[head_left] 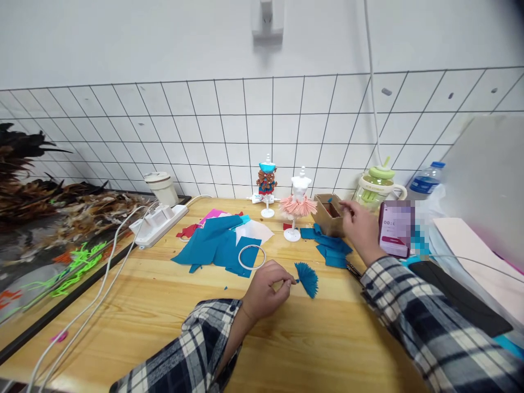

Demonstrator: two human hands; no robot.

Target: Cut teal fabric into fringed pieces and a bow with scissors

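My left hand [269, 289] is closed in a pinch on the narrow end of a small blue pleated fan [307, 279], which spreads to the right above the wooden table. Over the right edge of a small brown box [327, 217], my right hand [360, 226] has its fingers pressed together; whatever they hold, if anything, is too small to make out. Folded blue pieces [331, 248] lie in front of the box. Left of it stands a white mini dress form [301, 188] in a pink pleated skirt. A white ring [252, 257] rests by blue sheets [208, 240].
Behind stands a second dress form [267, 180] in blue and brown. To the right are a phone [395, 229], a green-lidded jug [379, 188] and a water bottle [426, 180]. A power strip [159, 225], cables and feathers [73, 207] occupy the left.
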